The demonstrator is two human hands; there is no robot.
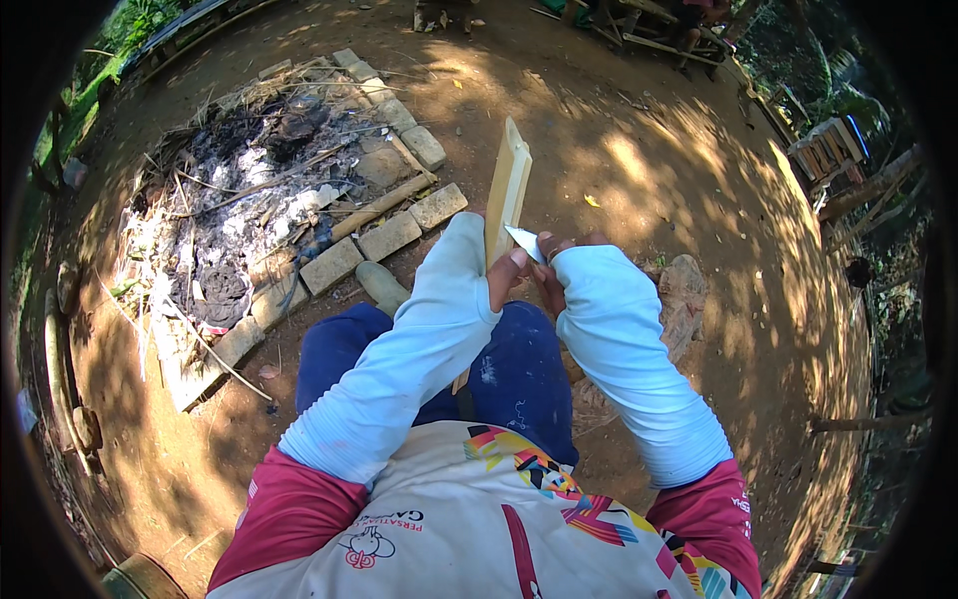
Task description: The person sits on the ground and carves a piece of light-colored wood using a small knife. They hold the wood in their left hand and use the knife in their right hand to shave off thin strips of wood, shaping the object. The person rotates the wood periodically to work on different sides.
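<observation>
A long pale strip of wood or bamboo points up and away from me, with a bevelled far end. My left hand is closed round it, its thumb lying along the right side. The strip's lower end comes down between my knees. My right hand is closed on a knife, whose bright blade tip rests at or very near the strip's right edge just above my left thumb. The knife's handle is hidden in the fingers. Light blue sleeves cover both forearms and part of the hands.
A fire pit full of ash and charred wood lies ahead on the left, edged with pale blocks. My shoe is beside it. A tan rock or stump sits at the right. Far off are benches and a seated person.
</observation>
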